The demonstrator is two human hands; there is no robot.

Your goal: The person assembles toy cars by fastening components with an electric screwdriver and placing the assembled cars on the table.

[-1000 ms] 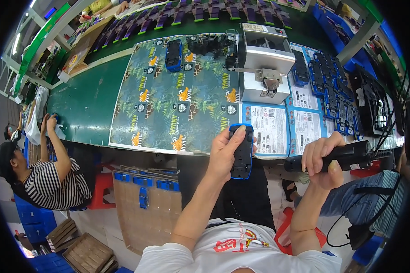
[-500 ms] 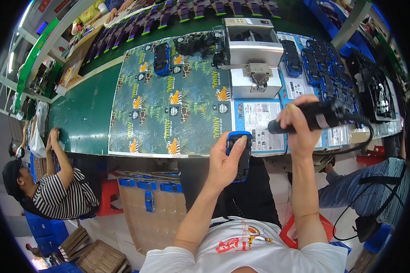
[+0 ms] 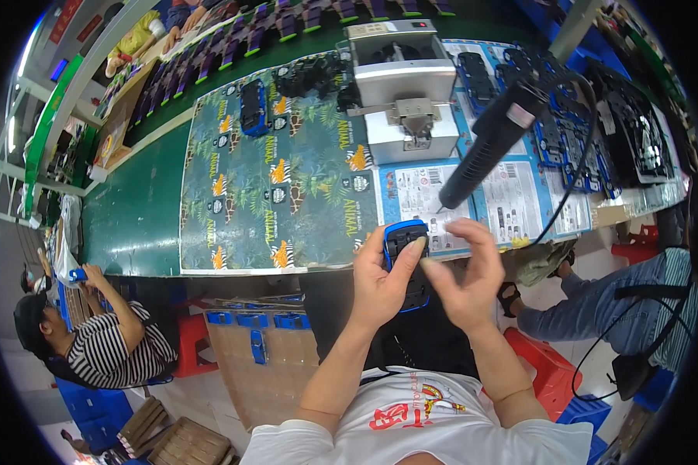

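My left hand grips a blue toy car, its black underside facing up and the thumb across it. Close on its right, my right hand has its fingers apart and curved and holds nothing; the thumb is at the car's side, and I cannot tell if it touches. Beyond both hands a black electric screwdriver slants in the air, tip down toward the car, its cable trailing off to the right. A metal screw feeder stands on the bench behind.
Several blue and black car bodies lie at the right, beside shiny black parts. Another car and black pieces lie on the printed sheet. A co-worker sits at the left; another person is at the right.
My right hand has let go of the electric screwdriver and moved down and left to the toy car. The screwdriver now hangs tip down. My left hand still holds the car.
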